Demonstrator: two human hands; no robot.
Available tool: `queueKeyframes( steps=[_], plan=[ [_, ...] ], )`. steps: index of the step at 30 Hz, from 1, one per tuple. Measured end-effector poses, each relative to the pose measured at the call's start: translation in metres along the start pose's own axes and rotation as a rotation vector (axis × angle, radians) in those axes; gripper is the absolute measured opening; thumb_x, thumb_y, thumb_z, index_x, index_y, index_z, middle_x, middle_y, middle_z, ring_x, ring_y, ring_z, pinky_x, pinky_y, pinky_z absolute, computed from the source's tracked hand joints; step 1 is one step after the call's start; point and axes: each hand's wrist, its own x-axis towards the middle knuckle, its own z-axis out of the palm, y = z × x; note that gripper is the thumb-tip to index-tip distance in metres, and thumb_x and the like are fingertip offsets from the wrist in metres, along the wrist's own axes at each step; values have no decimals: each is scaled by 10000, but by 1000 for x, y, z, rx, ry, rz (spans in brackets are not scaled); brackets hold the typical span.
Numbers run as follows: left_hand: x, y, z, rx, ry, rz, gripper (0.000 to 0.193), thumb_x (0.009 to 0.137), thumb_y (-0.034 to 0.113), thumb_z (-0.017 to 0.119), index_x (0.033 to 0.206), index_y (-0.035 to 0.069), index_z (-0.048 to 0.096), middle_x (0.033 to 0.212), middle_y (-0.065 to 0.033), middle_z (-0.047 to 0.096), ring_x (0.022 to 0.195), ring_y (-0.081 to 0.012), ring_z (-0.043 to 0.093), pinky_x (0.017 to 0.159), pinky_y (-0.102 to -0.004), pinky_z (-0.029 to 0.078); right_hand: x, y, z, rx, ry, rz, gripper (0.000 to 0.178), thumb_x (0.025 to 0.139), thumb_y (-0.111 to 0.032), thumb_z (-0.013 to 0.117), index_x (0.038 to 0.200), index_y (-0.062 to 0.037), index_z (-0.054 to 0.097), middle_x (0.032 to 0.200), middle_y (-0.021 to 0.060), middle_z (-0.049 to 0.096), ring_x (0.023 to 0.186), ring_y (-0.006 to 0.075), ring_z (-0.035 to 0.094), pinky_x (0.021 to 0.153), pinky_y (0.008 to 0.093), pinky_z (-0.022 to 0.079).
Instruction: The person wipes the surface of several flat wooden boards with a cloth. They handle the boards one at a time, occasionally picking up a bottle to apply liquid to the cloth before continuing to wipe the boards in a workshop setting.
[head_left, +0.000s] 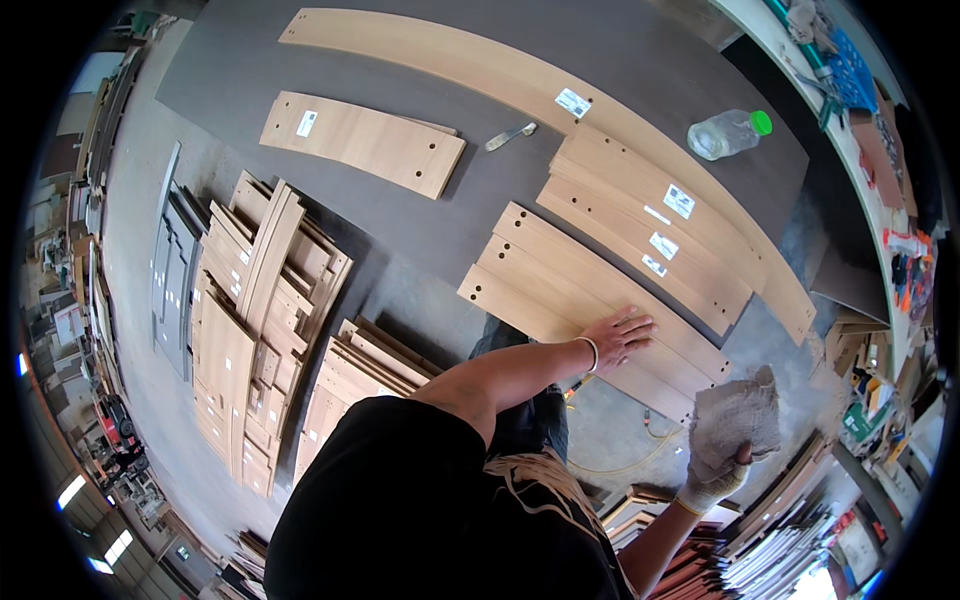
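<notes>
My bare left hand (620,338) lies flat on a light wood board (535,245), fingers stretched out, with a pale band round the wrist. This board and another stand side by side at the near edge of the dark table, with round holes near their ends. In my gloved right hand (712,487) I grip a greyish cloth (735,420), raised beside the boards' right end and apart from them. Just beyond lie more wood boards (640,205) with white labels. A long curved board (440,45) runs behind them.
Two shorter boards (360,140) rest on the dark tabletop (225,75) at the left, near a small brush-like tool (511,137). A plastic bottle with a green cap (730,134) lies at the right. Stacked panels (255,340) fill the floor at left; a cluttered bench (870,170) stands right.
</notes>
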Motion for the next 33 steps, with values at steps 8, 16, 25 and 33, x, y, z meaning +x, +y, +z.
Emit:
queueKeyframes(
  steps=[8, 16, 25, 33],
  plan=[
    [-76, -30, -39, -263, 244, -422, 691, 903, 256, 660, 1537, 68, 461, 1631, -144, 385, 1563, -343, 263, 1301, -569, 131, -2, 55, 56, -278, 100, 141, 781, 996, -493, 662, 1567, -33, 393, 1568, 169, 475, 1415, 383, 488, 1148, 561, 442],
    [-177, -156, -91, -210, 657, -925, 497, 850, 79, 685, 1337, 45, 589, 1274, -152, 594, 1144, -360, 562, 984, -473, 473, 88, 204, 22, -1412, -51, -467, 590, 914, -151, 673, 1486, -65, 555, 1563, 182, 492, 1446, 364, 451, 1158, 540, 386],
    [-101, -333, -165, 76, 276, -1100, 412, 916, 205, 733, 1271, 38, 607, 1246, -154, 663, 1168, -369, 625, 951, -466, 539, 101, 286, 70, -1938, -331, -924, 694, 812, -188, 655, 1495, -105, 564, 1638, 210, 407, 1565, 443, 249, 1283, 626, 125],
    [-161, -272, -163, -270, 484, -959, 154, 992, 117, 616, 1119, 31, 607, 888, -181, 727, 806, -332, 717, 741, -454, 547, 101, 279, 66, -1908, -298, -917, 674, 796, -171, 665, 1462, -94, 591, 1619, 177, 449, 1551, 430, 288, 1282, 617, 140]
  ],
)
